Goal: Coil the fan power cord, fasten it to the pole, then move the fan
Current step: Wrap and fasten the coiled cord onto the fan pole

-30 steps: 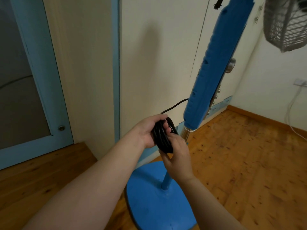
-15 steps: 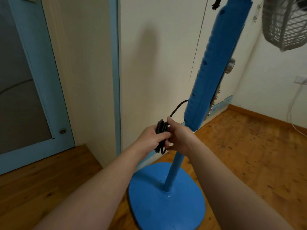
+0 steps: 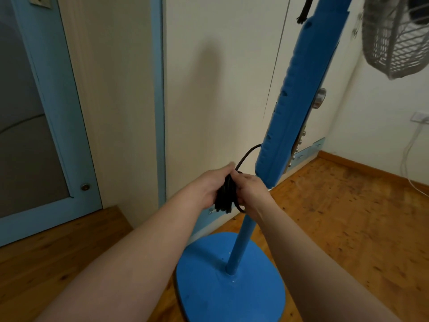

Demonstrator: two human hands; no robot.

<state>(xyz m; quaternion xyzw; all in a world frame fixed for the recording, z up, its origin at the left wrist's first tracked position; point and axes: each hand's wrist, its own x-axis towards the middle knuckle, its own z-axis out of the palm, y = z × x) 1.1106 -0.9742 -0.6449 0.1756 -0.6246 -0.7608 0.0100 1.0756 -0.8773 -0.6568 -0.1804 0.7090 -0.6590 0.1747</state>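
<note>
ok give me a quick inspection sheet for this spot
surface: wood floor, fan base standing on it
job's things: cord coiled in a bundle, held near the pole
clutter: nothing seen
grippers: left hand and right hand both grip the cord
cables: one cord strand runs up to the blue column; white cable hangs from a wall socket
surroundings: cream walls, blue door, fan head top right

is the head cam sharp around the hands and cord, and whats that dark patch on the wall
Head view: dim light, no glare; the dark patch on the wall is a soft shadow. Head view: left hand and right hand holding the coiled cord look slightly soft, its strands merging. Head view: wide-angle distortion tilts the door frame and fan pole; the grille blurs at the corner.
</note>
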